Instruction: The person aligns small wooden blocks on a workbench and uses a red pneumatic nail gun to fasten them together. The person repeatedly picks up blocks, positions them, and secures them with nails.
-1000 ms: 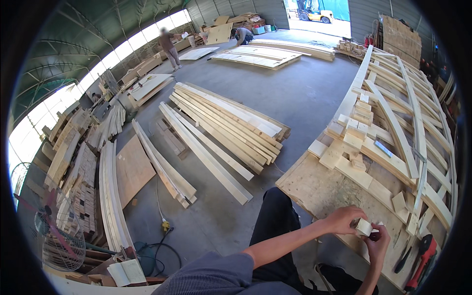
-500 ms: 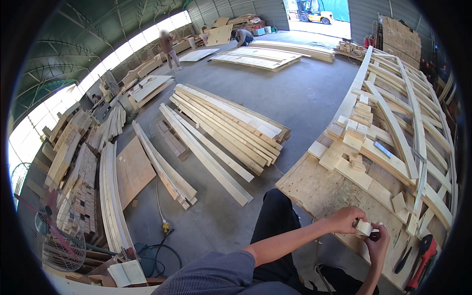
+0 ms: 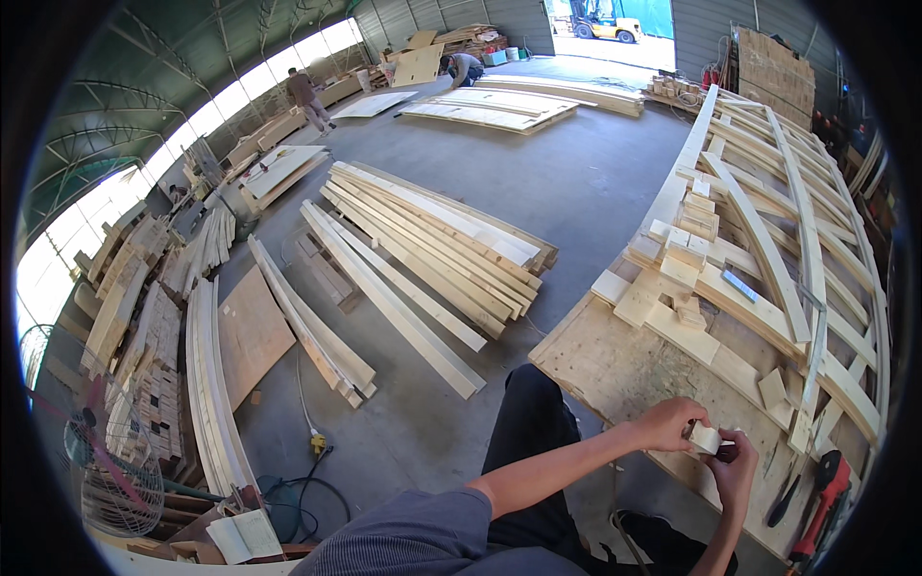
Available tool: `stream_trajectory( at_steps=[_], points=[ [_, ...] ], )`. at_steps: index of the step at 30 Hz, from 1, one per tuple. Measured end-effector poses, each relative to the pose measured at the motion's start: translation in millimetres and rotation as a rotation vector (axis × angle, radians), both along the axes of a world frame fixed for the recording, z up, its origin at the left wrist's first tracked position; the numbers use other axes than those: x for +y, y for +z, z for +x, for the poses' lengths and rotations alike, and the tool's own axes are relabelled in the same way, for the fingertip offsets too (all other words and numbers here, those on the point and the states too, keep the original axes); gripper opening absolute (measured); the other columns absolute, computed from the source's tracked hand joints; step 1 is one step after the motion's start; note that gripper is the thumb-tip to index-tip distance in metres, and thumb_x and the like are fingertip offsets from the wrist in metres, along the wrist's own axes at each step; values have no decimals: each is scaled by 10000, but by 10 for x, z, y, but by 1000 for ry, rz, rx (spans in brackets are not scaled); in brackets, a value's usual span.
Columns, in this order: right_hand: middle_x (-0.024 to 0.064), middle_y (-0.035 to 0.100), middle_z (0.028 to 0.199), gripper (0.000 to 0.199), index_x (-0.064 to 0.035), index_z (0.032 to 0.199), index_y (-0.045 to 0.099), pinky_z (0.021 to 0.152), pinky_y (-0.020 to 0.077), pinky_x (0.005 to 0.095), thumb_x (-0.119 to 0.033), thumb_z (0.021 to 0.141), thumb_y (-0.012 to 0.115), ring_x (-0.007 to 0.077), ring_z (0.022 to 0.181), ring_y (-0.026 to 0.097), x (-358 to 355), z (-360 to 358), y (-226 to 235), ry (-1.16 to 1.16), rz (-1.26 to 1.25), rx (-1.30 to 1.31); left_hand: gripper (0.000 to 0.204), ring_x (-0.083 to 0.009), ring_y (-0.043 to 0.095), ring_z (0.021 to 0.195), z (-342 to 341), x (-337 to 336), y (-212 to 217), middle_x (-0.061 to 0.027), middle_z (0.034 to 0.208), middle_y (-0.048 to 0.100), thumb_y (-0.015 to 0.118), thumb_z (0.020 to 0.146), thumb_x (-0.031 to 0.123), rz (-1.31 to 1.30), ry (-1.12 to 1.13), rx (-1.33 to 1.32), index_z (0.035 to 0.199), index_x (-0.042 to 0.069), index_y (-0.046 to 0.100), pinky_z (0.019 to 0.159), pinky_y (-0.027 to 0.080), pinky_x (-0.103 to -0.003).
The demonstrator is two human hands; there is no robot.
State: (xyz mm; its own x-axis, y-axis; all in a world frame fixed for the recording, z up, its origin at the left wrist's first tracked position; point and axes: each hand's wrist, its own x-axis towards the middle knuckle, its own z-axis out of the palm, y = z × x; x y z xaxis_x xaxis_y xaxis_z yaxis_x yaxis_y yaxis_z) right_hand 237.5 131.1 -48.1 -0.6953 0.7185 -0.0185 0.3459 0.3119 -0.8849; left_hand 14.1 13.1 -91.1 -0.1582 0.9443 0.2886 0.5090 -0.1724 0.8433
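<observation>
A large workshop hall with a grey concrete floor (image 3: 576, 182), full of stacked timber, and a plywood workbench (image 3: 615, 370) at the lower right.

Over the near edge of the workbench, the left hand (image 3: 669, 423) and the right hand (image 3: 735, 470) meet around a small pale wood block (image 3: 706, 439). The left fingers curl over the block from above and pinch it; the right fingers are bent up against its lower side. A small dark object sits at the right fingers, too small to tell what it is. A curved wooden frame (image 3: 768, 250) lies along the bench, with more small wood blocks (image 3: 684, 252) piled near it. A red power tool (image 3: 824, 499) rests at the bench's right end. Long planks (image 3: 432, 240) lie on the floor to the left, and two people work far back in the hall.
</observation>
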Motion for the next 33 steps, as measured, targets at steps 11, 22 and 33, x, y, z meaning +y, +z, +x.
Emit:
stream_trajectory(
  at_steps=[11, 22, 33],
  points=[
    [120, 816, 1076, 577, 64, 1298, 748, 820, 653, 330, 178, 751, 894, 195, 917, 815, -16, -26, -3, -19, -14, -15, 515, -343, 741, 956, -25, -20, -13, -126, 1044, 753, 961, 706, 96, 71, 10, 37, 1185, 71, 775, 889, 576, -478],
    [147, 813, 1126, 607, 107, 1341, 731, 893, 649, 344, 199, 752, 846, 210, 1012, 811, -49, -45, 72, -18, -41, 5, 533, -337, 742, 897, 1, 24, 5, -141, 1000, 750, 975, 664, 96, 54, 7, 1, 1155, 50, 771, 835, 583, -477],
    [131, 808, 1135, 591, 95, 1341, 718, 910, 651, 344, 191, 769, 831, 210, 1022, 807, -25, -21, -2, -26, -17, 3, 555, -376, 741, 1025, 11, 62, -68, -138, 1065, 760, 990, 654, 112, 54, 3, 12, 1157, 60, 763, 920, 578, -492]
  ],
)
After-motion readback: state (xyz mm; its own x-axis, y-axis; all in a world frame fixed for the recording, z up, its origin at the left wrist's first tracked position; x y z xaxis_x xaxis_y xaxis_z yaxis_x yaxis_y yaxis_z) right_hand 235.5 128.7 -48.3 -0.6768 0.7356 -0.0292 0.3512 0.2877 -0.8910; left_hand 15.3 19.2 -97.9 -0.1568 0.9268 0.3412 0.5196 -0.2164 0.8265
